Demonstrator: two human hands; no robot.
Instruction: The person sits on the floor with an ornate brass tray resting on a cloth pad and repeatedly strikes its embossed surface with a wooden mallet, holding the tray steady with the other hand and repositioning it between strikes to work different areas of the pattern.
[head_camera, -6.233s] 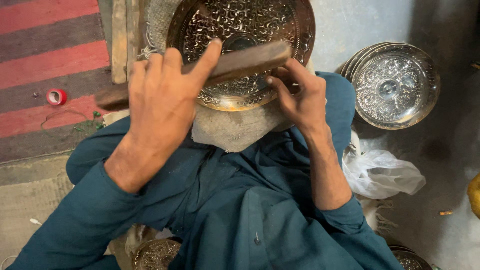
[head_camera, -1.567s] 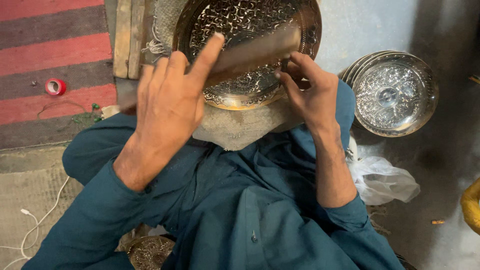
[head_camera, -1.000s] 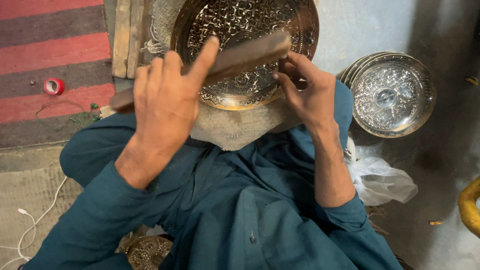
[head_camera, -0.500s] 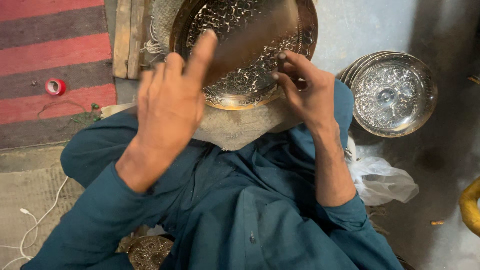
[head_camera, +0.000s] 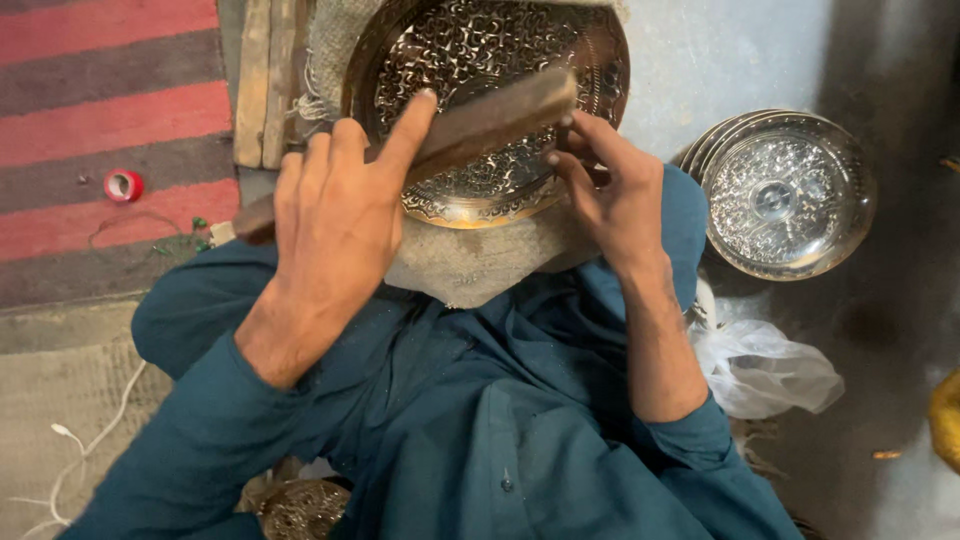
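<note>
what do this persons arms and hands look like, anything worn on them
Both hands are bare: no gloves, rings, watch or bands show on the left hand or the right hand. Both arms wear long teal-blue cloth sleeves, part of a loose, creased shirt. The left sleeve ends near the wrist; the right sleeve sits pushed up by the elbow.

Teal work clothes, bare hands
Loose teal tunic (head_camera: 480, 420) with a buttoned front placket, long sleeves pushed up both forearms, no gloves

Lighting soft and even, moderately bright at centre. Deep shadow along the right edge; specular glints on the engraved tray (head_camera: 490, 110). Focus sharp, slight softness at corners.
</note>
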